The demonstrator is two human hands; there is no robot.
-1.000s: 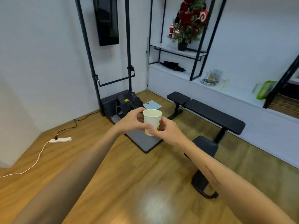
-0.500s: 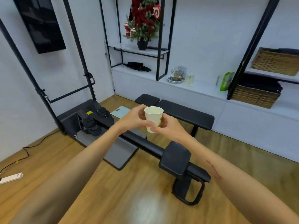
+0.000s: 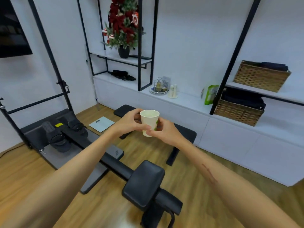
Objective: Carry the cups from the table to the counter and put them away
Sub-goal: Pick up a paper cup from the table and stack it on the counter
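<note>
A long white counter [image 3: 185,102] runs along the far wall under black shelf frames, with wicker baskets [image 3: 238,112] at its right and a stack of white cups [image 3: 173,91] beside a small tray [image 3: 158,91] near its middle. Between the person and that counter lie a black rowing machine [image 3: 102,155] on the left and a padded bench [image 3: 184,134] straight ahead — both low and easy to catch with a foot. Held out in mid-air above the bench is the paper cup [image 3: 149,121], upright, mouth open. The left hand [image 3: 130,124] wraps its fingers round the cup's left side; the right hand [image 3: 166,131] pinches it near the base.

The likely risk is underfoot — eyes on the cup, a shin meets the bench or the rower's seat. Squeezing thin paper walls from both sides could also buckle the cup.
</note>
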